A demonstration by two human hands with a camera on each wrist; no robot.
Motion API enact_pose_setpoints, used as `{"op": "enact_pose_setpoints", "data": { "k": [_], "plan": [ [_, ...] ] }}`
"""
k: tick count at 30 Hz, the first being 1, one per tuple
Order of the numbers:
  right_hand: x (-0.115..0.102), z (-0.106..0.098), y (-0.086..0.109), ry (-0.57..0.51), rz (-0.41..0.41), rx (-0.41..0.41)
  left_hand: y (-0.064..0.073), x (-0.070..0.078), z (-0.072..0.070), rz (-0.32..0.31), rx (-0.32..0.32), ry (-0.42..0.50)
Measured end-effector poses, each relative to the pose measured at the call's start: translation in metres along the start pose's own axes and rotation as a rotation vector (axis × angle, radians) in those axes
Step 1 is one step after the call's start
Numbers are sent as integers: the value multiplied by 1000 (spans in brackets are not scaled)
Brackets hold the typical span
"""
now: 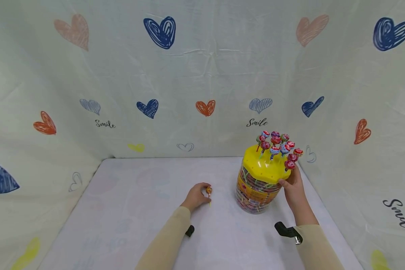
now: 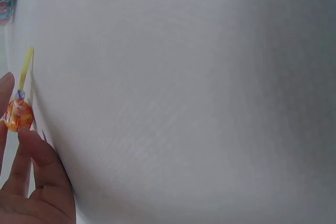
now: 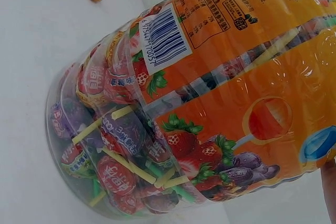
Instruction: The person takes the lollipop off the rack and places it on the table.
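Note:
My left hand [image 1: 196,195] is low over the white table, its thumb and fingers round an orange-and-yellow wrapped lollipop [image 1: 209,190] with a yellow stick. In the left wrist view, fingertips [image 2: 29,137] meet the lollipop's candy end [image 2: 19,115]. My right hand [image 1: 294,185] grips a large clear jar [image 1: 254,191] by its upper right side, thumb at the rim of the yellow lid [image 1: 263,167]; its other fingers are mostly hidden behind. The jar leans. Several wrapped lollipops [image 1: 275,150] stand upright in the lid, mainly towards its back and right side.
Through the jar's lower wall [image 3: 79,129], many more lollipops show beneath an orange fruit label [image 3: 220,119]. The white-covered table [image 1: 138,217] meets a hanging cloth [image 1: 202,75] printed with hearts at the back and sides. Black straps [image 1: 287,229] are at the wrists.

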State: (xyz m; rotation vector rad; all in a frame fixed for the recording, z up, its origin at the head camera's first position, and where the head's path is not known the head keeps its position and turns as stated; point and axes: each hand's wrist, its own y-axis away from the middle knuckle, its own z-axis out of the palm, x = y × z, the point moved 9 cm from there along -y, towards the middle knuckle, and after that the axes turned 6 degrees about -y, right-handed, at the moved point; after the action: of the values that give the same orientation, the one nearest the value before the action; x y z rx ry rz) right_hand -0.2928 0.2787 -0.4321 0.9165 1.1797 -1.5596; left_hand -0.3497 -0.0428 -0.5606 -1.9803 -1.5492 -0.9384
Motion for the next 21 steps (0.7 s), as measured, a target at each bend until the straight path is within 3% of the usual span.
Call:
{"op": "enact_pose_setpoints", "data": {
  "k": [4, 7, 10, 16, 21],
  "plan": [
    [2, -2, 0, 12, 5, 6, -1, -3, -8, -33, 30, 60],
    [3, -4, 0, 17, 14, 14, -3, 6, -18, -50, 57, 131],
    [3, -6, 1, 20, 18, 24, -5, 27, -28, -54, 70, 184],
    [2, -5, 0, 8, 7, 14, -7, 78, -37, 64, 64, 245],
    [3, -3, -1, 2, 3, 11, 0, 118, -39, 150, 41, 284]
  ]
}}
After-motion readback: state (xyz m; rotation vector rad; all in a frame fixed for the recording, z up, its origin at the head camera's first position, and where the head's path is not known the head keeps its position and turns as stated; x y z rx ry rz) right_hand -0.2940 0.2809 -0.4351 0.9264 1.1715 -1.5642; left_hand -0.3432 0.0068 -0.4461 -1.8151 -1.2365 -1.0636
